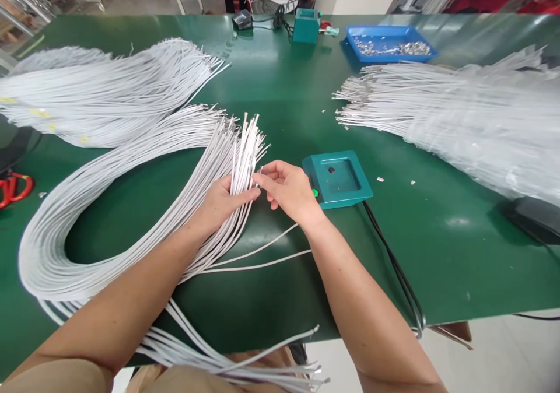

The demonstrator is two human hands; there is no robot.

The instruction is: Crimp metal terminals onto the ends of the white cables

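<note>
A thick bundle of white cables (94, 171) loops across the green table, its cut ends fanned out near the middle. My left hand (223, 203) is wrapped round a bunch of these cables just below their upright tips (245, 142). Close beside it, my right hand (284, 186) has thumb and fingers pinched at the bunch's right edge, on what looks like one cable end; the fingers partly hide it. Two single cables (262, 267) run off rightward and pass behind my right wrist. More cable ends (301, 372) hang over the table's front edge near my lap.
A teal device with a recessed top (339, 180) sits right of my hands, its black cord (396, 265) running over the front edge. Other cable bundles lie back left (109, 90) and right (472, 107). Behind are a blue tray (380, 55) of small metal parts and another teal device (306, 28). Red-handled scissors (17, 188) lie left.
</note>
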